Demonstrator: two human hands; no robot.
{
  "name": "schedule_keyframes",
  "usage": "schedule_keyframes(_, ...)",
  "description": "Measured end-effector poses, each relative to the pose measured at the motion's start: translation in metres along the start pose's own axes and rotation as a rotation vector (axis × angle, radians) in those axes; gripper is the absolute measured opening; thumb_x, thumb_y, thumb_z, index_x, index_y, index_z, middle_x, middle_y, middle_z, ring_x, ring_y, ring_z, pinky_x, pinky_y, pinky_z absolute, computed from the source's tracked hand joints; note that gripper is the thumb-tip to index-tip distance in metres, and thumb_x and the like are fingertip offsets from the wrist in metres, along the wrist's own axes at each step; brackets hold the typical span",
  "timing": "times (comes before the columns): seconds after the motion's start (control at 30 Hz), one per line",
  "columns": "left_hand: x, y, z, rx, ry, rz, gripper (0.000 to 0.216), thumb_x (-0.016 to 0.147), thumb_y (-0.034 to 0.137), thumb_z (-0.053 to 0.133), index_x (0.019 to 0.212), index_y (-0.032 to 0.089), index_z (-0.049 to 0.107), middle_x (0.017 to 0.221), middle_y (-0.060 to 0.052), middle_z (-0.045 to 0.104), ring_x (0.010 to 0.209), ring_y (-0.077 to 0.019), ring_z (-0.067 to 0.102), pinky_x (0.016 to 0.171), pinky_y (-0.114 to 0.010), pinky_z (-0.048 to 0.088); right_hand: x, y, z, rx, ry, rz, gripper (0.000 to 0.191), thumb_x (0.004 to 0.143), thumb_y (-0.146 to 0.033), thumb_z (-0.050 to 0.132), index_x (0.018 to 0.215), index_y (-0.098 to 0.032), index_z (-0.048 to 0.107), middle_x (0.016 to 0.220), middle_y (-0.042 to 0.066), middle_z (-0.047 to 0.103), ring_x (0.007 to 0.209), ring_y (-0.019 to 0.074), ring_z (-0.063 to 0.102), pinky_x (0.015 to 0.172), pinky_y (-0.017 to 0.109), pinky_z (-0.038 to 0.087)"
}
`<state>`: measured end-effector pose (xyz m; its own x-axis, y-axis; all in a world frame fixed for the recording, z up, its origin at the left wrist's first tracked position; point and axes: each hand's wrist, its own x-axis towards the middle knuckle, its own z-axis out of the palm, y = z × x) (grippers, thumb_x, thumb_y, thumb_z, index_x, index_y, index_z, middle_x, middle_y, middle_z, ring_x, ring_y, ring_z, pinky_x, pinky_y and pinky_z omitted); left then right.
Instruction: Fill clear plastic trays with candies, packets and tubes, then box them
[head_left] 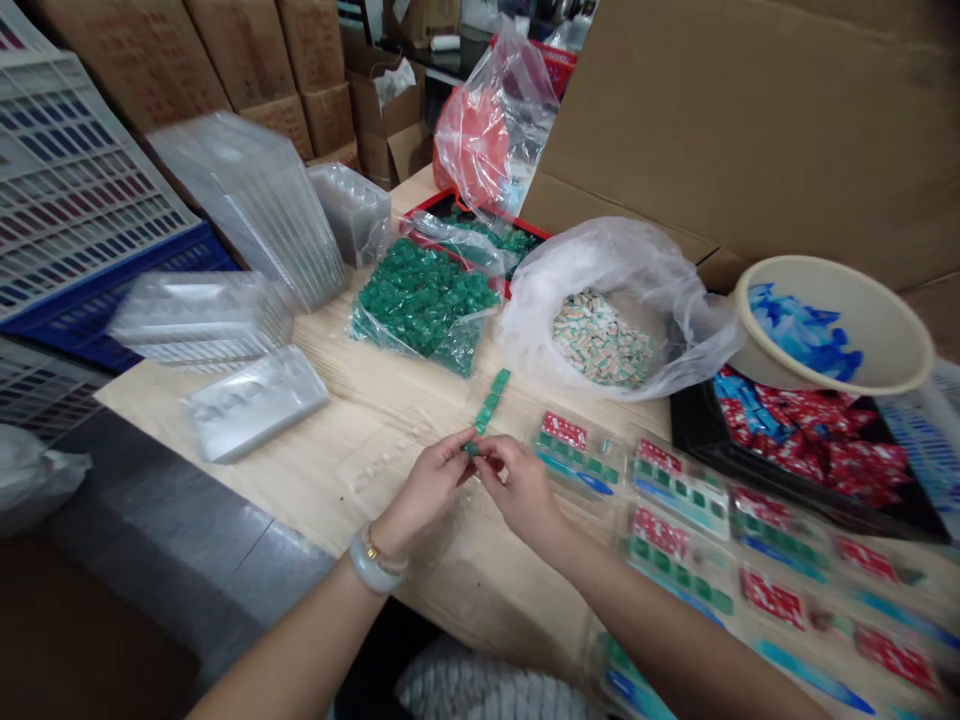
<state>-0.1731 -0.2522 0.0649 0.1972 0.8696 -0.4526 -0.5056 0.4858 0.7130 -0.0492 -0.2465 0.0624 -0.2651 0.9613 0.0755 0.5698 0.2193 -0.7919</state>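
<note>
My left hand (429,488) and my right hand (523,488) meet above the middle of the table. Both are closed, their fingertips pinched together on a small dark green piece (470,449). Just beyond the fingertips lies a short row of green square pieces (493,398). To the left of my left hand, a clear plastic blister tray (379,462) lies flat on the wood. Right of my right hand sits a filled clear tray (574,455) with a red dotted packet, green squares and a blue stick-like item.
Stacks of clear trays (217,310) stand at the left. Behind are a bag of green pieces (420,300), a white plastic bag (630,245) of small striped pieces and a cream bowl (892,330) of blue items. A black tray (690,425) holds red and blue packets.
</note>
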Motion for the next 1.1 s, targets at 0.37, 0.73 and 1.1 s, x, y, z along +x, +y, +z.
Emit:
schedule_keyframes(0.37,-0.027,0.006,0.005,0.194,0.004,0.055,0.025,0.063,0.02,0.065,0.086,0.012,0.063,0.081,-0.003,0.061,0.066,-0.0101,0.055,0.06,-0.023,0.044,0.0,-0.006,-0.017,0.808,-0.198,0.44,0.024,0.052,-0.023,0.066,0.065,-0.017,0.047,0.055,-0.006,0.05,0.049,0.0059,0.044,0.049,0.02,0.035)
schedule_keyframes(0.73,-0.024,-0.029,-0.001,0.104,-0.01,-0.009,0.025,0.065,0.031,0.065,0.077,0.01,0.06,0.058,0.002,0.051,0.045,-0.003,0.039,0.044,-0.017,0.028,-0.035,0.009,-0.004,0.65,-0.16,0.203,0.02,0.069,-0.029,0.056,0.086,-0.02,0.052,0.066,-0.003,0.056,0.055,0.0084,0.052,0.053,0.022,0.042)
schedule_keyframes(1.1,-0.042,-0.045,-0.036,1.547,0.039,0.557,0.017,0.077,0.022,0.05,0.092,0.018,0.058,0.09,-0.006,0.056,0.09,-0.0202,0.047,0.081,-0.035,0.037,-0.04,0.027,0.01,-0.39,-0.128,-0.032,0.012,0.079,-0.016,0.047,0.089,-0.016,0.054,0.081,0.006,0.059,0.078,0.0179,0.054,0.071,0.03,0.043)
